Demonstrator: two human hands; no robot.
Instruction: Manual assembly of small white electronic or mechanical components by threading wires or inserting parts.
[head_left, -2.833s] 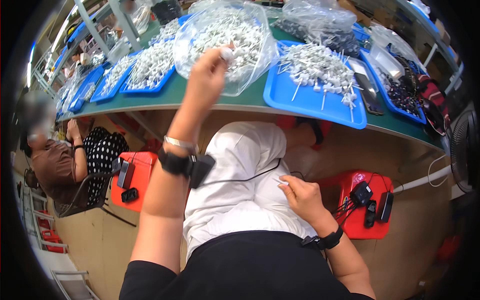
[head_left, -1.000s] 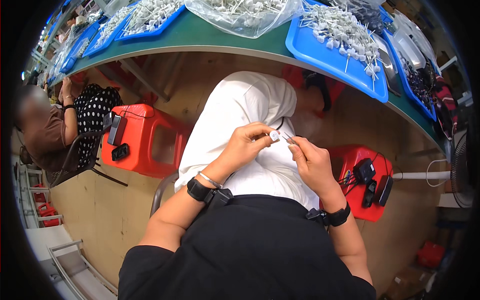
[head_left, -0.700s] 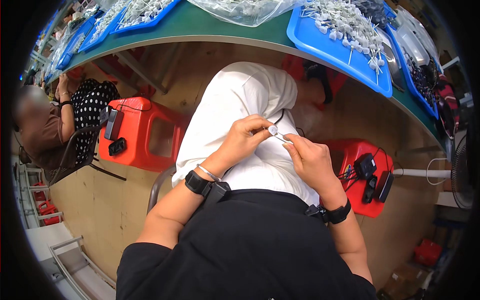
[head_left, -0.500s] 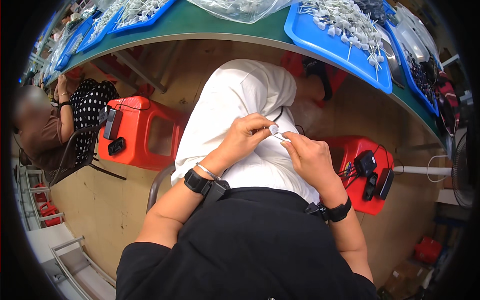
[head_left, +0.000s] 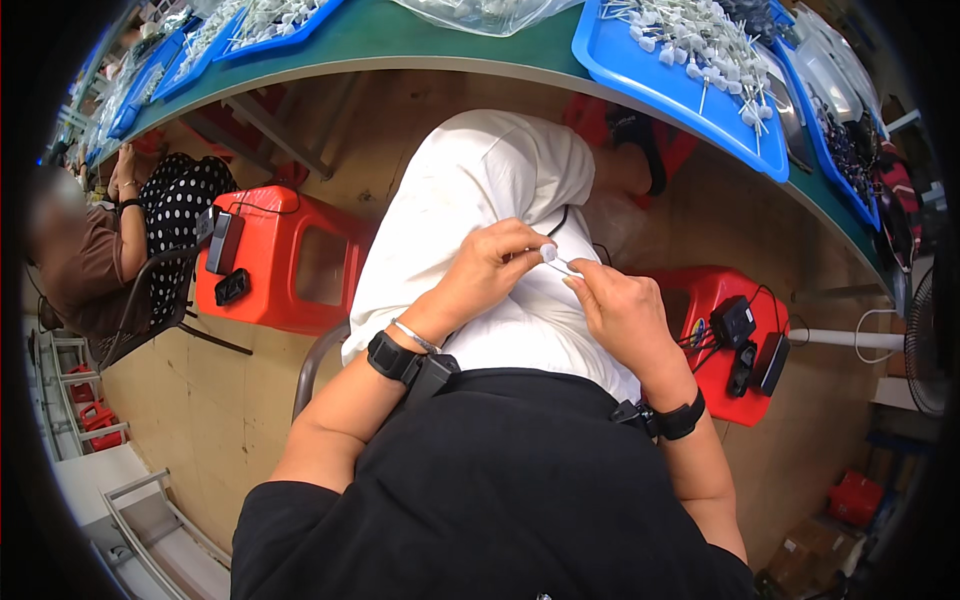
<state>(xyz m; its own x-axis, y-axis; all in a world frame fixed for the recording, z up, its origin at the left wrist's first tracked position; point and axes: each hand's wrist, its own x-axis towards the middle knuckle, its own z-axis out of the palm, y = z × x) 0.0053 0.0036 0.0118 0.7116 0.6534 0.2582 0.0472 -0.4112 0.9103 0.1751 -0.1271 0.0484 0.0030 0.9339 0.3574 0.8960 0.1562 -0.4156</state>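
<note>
Above my lap, my left hand [head_left: 488, 268] pinches a small white-headed piece [head_left: 548, 253] between thumb and fingertips. A thin, pin-like stem runs from the head toward my right hand [head_left: 622, 305], whose thumb and forefinger are closed on the stem's other end. The fingertips partly hide the piece, so its exact kind cannot be made out. Many similar white-headed pieces with thin stems lie heaped in a blue tray [head_left: 640, 72] on the table, beyond my right hand.
The green table [head_left: 420, 45] curves across the far side, with a clear plastic bag [head_left: 485, 12] and more blue trays on it. Red stools [head_left: 285, 255] bearing small black devices stand to either side. A person [head_left: 100, 235] sits at the left; a fan [head_left: 925, 340] stands at the right.
Both hands keep the same pinch on the white-headed piece, its head turning slightly. The view has shifted a little.
</note>
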